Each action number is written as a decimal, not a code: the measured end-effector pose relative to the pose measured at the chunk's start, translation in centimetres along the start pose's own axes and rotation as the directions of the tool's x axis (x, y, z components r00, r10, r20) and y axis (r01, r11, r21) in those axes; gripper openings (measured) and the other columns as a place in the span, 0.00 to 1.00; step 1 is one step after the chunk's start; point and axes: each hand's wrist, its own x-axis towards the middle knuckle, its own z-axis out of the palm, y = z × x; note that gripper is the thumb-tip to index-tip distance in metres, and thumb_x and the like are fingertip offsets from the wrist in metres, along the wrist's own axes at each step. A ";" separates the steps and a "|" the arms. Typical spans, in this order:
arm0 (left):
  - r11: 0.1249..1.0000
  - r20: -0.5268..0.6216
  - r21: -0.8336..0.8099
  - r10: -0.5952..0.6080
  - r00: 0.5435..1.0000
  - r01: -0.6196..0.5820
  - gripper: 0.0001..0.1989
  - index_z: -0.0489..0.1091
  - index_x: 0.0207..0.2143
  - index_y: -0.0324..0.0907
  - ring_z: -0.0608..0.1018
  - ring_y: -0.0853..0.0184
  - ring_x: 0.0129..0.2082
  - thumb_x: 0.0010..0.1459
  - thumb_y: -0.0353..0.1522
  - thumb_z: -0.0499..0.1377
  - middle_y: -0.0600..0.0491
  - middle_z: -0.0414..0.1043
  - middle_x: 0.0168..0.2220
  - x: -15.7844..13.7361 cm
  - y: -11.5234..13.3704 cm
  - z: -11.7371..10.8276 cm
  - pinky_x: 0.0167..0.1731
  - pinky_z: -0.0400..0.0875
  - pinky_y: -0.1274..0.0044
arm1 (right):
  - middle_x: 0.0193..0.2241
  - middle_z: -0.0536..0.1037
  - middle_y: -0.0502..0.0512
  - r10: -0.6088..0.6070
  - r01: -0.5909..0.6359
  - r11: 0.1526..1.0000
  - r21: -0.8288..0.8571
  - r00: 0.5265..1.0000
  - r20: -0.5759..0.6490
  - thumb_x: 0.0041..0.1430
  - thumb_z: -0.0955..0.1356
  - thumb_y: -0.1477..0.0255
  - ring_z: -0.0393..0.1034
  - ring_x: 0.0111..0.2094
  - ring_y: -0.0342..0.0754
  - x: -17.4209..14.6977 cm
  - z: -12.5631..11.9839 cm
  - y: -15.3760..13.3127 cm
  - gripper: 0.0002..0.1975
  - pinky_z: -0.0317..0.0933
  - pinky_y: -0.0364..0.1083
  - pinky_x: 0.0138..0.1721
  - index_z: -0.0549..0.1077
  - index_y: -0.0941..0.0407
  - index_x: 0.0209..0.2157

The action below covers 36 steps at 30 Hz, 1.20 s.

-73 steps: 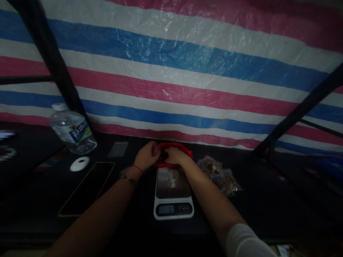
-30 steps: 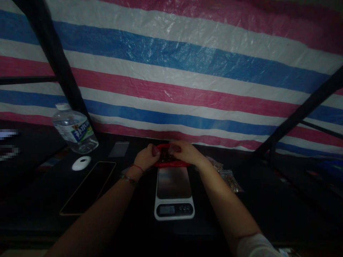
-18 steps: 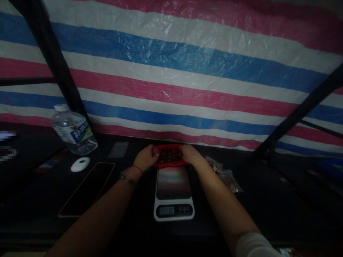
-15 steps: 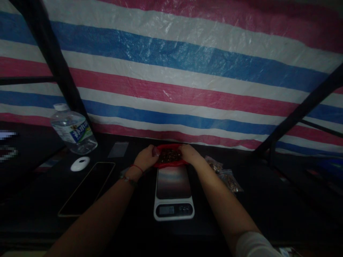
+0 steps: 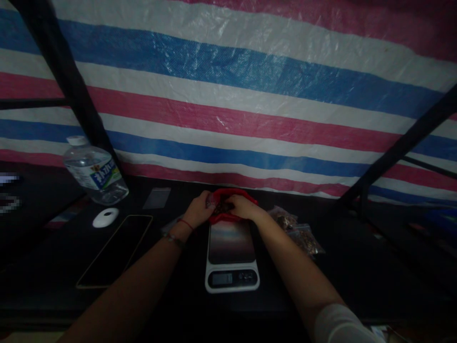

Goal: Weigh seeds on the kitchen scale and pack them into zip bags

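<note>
A red bag (image 5: pixel 226 218) with its mouth spread lies just behind the white kitchen scale (image 5: pixel 232 243). Small dark brown pieces (image 5: pixel 222 207) fill the bag; their kind is too dim to tell. My left hand (image 5: pixel 200 208) is closed at the bag's left rim, pinching what looks like a small clear plastic bag (image 5: pixel 211 202). Over the opening, my right hand (image 5: pixel 243 207) has its fingers bent together and down among the brown pieces. Its fingertips are partly hidden, and I cannot make out what they grip.
Filled clear zip bags (image 5: pixel 305 239) lie right of my right forearm. A flat zip bag (image 5: pixel 157 198), a white mouse (image 5: pixel 105 217), a phone (image 5: pixel 116 250) and a large water bottle (image 5: pixel 95 171) are on the left. A striped plastic sheet (image 5: pixel 228 114) hangs behind the black table.
My right hand has moved from the red bag's right rim inward, its fingers now down among the brown pieces. The left hand stays at the left rim, with the clear plastic showing more.
</note>
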 end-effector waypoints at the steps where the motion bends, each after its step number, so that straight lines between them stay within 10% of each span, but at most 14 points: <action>1: 1.000 -0.010 -0.008 0.005 1.000 -0.005 0.16 0.64 0.45 0.42 0.79 0.61 0.39 0.54 0.36 0.57 0.48 0.75 0.39 0.0 0.0 0.0 0.37 0.70 0.75 | 0.41 0.80 0.58 -0.005 0.005 1.000 0.024 1.000 -0.014 0.51 0.67 0.79 0.73 0.40 0.49 0.1 0.2 -0.1 0.16 0.62 0.43 0.42 0.77 0.59 0.42; 15: 0.988 -0.022 -0.114 0.101 0.995 -0.103 0.16 0.65 0.46 0.42 0.77 0.63 0.40 0.54 0.36 0.55 0.50 0.74 0.41 0.2 -0.5 0.3 0.40 0.69 0.75 | 0.47 0.76 0.61 -0.060 0.129 0.940 0.316 0.974 -0.219 0.45 0.66 0.87 0.71 0.45 0.50 1.1 2.5 1.1 0.30 0.64 0.49 0.49 0.69 0.60 0.53; 24: 0.995 -0.134 -0.090 -0.044 0.990 0.032 0.18 0.65 0.46 0.40 0.76 0.63 0.37 0.54 0.37 0.55 0.48 0.74 0.39 0.0 -0.1 -0.5 0.38 0.69 0.74 | 0.42 0.78 0.55 0.078 0.075 0.849 0.523 0.961 -0.266 0.45 0.70 0.82 0.73 0.42 0.49 0.8 1.8 2.3 0.21 0.66 0.49 0.47 0.74 0.57 0.44; 36: 0.996 -0.235 -0.087 0.014 0.972 -0.035 0.26 0.63 0.48 0.40 0.75 0.61 0.43 0.48 0.41 0.62 0.48 0.72 0.44 -0.1 0.1 -0.6 0.46 0.69 0.71 | 0.43 0.77 0.55 0.102 0.102 0.883 0.458 0.911 -0.399 0.43 0.71 0.79 0.71 0.43 0.50 0.4 0.7 1.6 0.24 0.63 0.51 0.49 0.73 0.56 0.46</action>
